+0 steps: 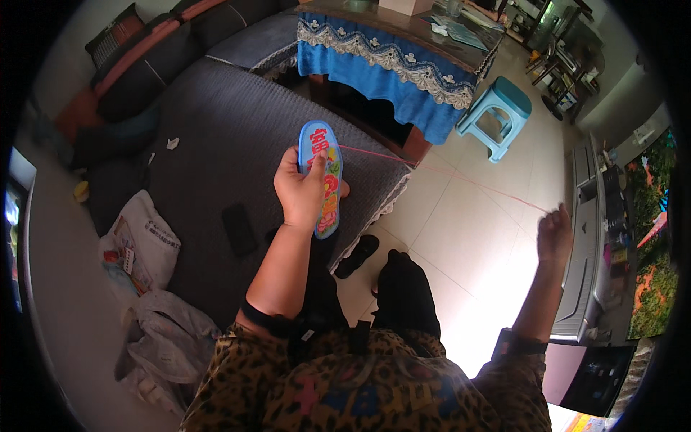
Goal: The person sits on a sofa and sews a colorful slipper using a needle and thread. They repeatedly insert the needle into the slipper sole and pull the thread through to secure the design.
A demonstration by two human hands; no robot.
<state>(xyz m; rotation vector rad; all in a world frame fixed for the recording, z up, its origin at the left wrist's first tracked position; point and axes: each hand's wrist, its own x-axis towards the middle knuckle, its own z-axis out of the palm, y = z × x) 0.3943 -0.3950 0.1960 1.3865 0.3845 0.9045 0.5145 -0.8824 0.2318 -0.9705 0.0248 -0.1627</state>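
My left hand (302,189) grips an embroidered insole (330,191), its thumb across the face and its fingers mostly behind. The insole is light blue at the rim, with red stitching at the top and bright flowers below. From its upper part a thin red thread (453,174) runs taut to the right. Far out at the right, my right hand (554,237) is closed on the thread's other end. Whether a needle is between those fingers is too small to tell.
A dark quilted sofa seat (209,129) lies under the insole, with a black phone (239,229) and a white bag (144,234) on it. Ahead stands a table with a blue lace-edged cloth (389,65). A blue plastic stool (497,115) is on the tiled floor; a grey cabinet (584,252) flanks my right hand.
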